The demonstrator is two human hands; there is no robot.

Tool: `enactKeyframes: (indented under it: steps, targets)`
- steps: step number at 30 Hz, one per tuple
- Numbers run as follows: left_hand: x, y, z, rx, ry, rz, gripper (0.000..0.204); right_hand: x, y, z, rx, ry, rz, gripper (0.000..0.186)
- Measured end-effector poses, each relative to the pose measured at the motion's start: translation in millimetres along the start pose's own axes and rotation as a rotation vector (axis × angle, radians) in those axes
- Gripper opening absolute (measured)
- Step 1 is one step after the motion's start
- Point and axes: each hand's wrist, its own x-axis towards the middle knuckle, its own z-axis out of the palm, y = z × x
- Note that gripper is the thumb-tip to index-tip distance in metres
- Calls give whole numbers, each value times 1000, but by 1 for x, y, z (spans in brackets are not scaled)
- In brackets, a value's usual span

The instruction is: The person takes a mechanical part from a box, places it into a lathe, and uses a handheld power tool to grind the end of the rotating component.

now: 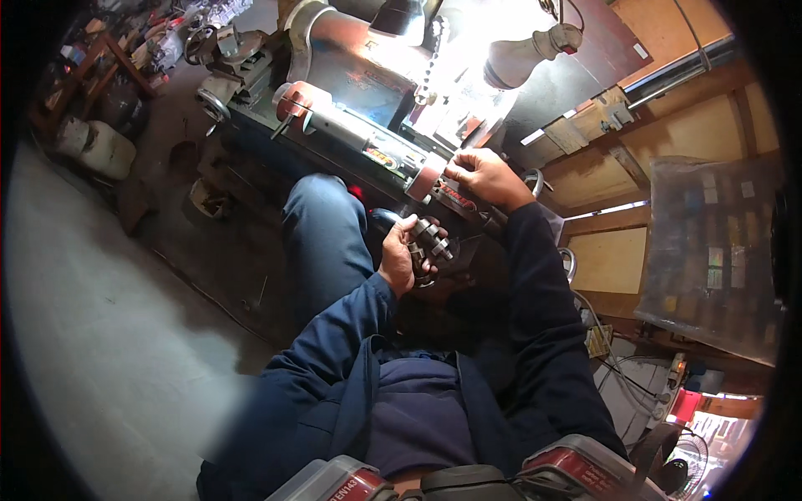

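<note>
In my left hand (pixel 403 255) is a stepped steel shaft part (pixel 433 236) with several round sections, held low beside my knee, with some dark curved metal around it. My right hand (pixel 483 178) is closed at the right end of a long metal cylinder assembly (pixel 351 132), touching or just beside its reddish end collar (pixel 426 177); what its fingertips grip is too small to make out. The assembly lies along the machine bed, with another reddish collar (pixel 296 102) at its left end and a labelled, shiny middle section.
Lit work lamps (pixel 535 54) hang over the grimy machine (pixel 355 63), which has handwheels (pixel 213 104) at its left. A white jerrycan (pixel 104 150) and assorted clutter lie on the floor at left. Wooden panels (pixel 606 259), a hanging plastic sheet (pixel 710 250) and cables with a power strip (pixel 668 384) are at right.
</note>
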Motion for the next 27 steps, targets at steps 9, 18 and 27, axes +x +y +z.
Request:
enactKeyframes:
  steps: [9,18,27]
  targets:
    - [-5,-1,4,45,63,-38,46,-7,9,10,13,88,-7,16]
    - [-19,18,13,-151,99,366,40,-69,-40,75,435,569,238,21]
    - [-26,54,12,-67,-51,407,36,-43,-14,148,1010,582,259,18]
